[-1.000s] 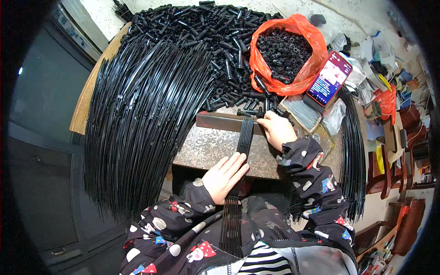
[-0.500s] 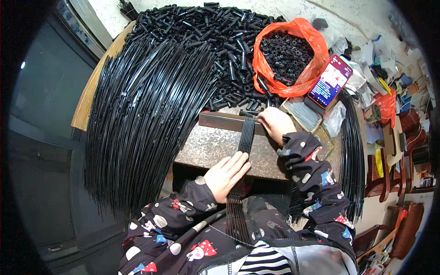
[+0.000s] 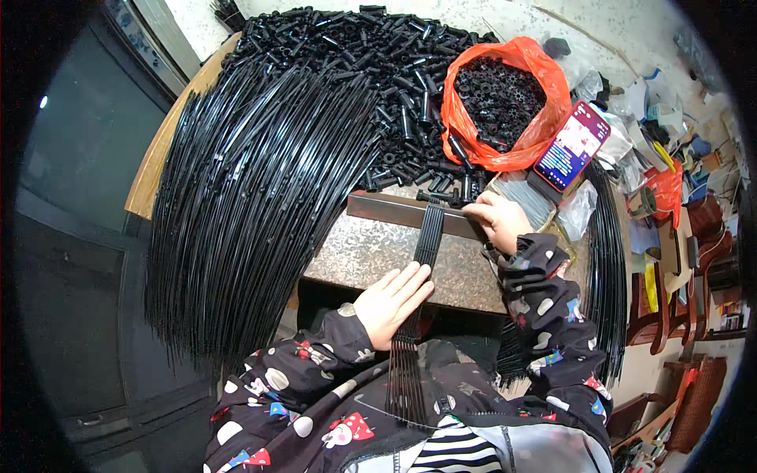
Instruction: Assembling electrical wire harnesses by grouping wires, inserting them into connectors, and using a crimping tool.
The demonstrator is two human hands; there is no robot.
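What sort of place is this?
Probably a small workshop, perhaps in a home: heaped black tubes, a thick sheaf of black rods, and a row of thin rods under the left hand.

Along the far edge of the bench [image 3: 331,256] lies a pile of tubes [image 3: 339,43]. Before it, a heap of rods [image 3: 252,205] covers the left side and overhangs the near left corner. A bag [image 3: 557,91] of loose parts [image 3: 501,98] sits toward the far right corner, with a phone [image 3: 573,145] just right of it and a second bunch [image 3: 605,276] hanging at the right edge. Between pile and near edge lies a bar [image 3: 390,207], crossed by a row of rods [image 3: 429,238] that passes beneath the left hand [image 3: 385,307].
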